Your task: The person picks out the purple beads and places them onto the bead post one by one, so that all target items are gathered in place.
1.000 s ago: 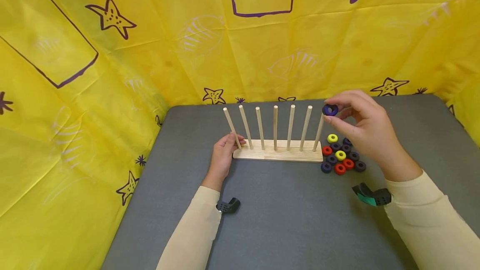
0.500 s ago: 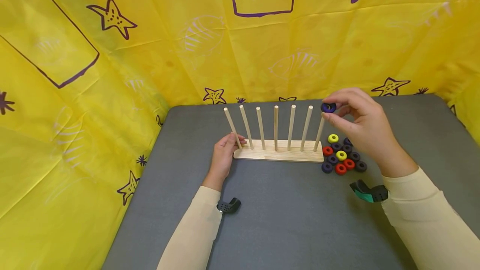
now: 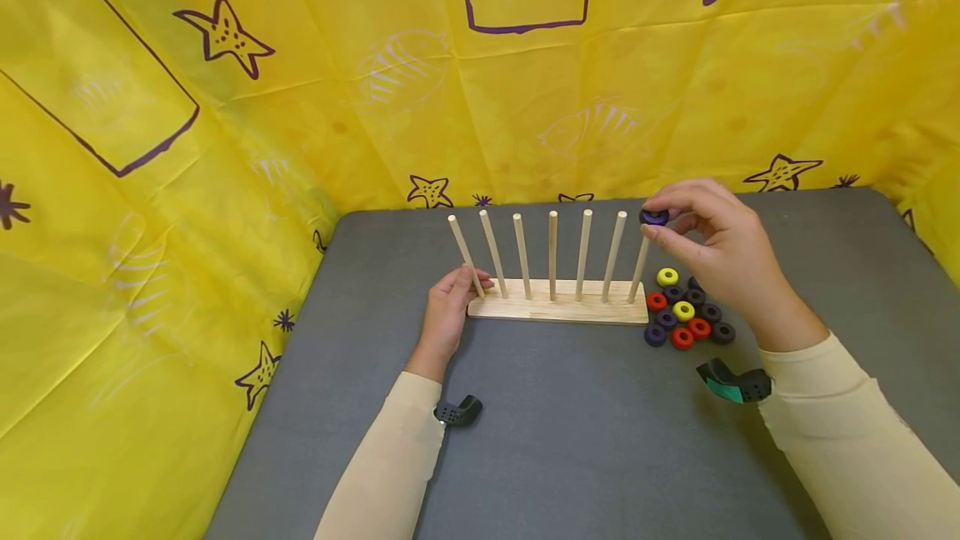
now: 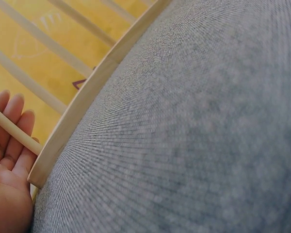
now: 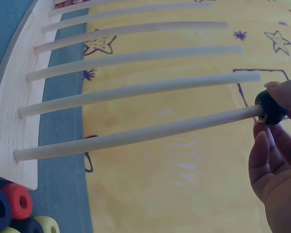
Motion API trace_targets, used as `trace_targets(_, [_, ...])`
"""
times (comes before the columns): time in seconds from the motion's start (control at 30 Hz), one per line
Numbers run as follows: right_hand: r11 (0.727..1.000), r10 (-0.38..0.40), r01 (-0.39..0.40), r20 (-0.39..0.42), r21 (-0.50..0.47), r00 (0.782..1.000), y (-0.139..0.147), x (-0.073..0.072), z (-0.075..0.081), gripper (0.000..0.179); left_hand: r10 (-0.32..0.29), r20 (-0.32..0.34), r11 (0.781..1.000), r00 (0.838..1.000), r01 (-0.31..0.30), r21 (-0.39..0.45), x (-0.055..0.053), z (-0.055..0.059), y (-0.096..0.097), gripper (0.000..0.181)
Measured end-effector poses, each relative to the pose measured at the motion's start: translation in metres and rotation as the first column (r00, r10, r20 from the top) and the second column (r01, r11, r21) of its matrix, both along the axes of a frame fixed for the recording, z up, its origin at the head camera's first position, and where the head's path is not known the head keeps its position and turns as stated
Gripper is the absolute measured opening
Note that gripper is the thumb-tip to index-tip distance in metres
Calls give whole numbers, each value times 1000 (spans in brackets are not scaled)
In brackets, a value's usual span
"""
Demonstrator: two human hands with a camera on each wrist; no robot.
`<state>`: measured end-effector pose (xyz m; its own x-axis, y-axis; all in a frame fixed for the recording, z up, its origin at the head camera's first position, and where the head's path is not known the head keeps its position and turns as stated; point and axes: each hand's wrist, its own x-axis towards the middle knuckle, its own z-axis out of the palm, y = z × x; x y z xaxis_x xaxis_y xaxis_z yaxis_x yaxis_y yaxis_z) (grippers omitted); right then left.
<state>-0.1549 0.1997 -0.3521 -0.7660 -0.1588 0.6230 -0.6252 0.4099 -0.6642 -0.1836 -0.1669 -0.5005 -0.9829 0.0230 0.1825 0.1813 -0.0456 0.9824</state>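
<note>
A wooden peg rack (image 3: 558, 311) with a row of upright pegs stands on the table. At its left end my left hand (image 3: 447, 311) holds the rack by the outermost peg, thumb in front and fingers behind; the left wrist view shows those fingers (image 4: 12, 126) behind the peg, thumb out of sight. My right hand (image 3: 723, 252) pinches a dark blue ring (image 3: 654, 217) between thumb and fingertips. In the right wrist view the ring (image 5: 270, 108) sits at the tip of the rightmost peg (image 5: 136, 135).
Several red, yellow and dark blue rings (image 3: 682, 311) lie in a cluster on the grey table (image 3: 555, 440), close to the rack's right end. A yellow patterned cloth (image 3: 495, 123) hangs behind and at the sides.
My right hand has moved slightly left, bringing the ring onto the rightmost peg's tip and tipping it from facing the camera to lying flatter. My left hand has stayed put.
</note>
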Motion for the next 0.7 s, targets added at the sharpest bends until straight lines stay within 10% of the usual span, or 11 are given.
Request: trace_targets(0.7, [998, 39, -37, 40, -59, 998, 3, -2, -14, 37, -15, -3, 1000, 1000, 15, 4, -1, -1, -1, 51])
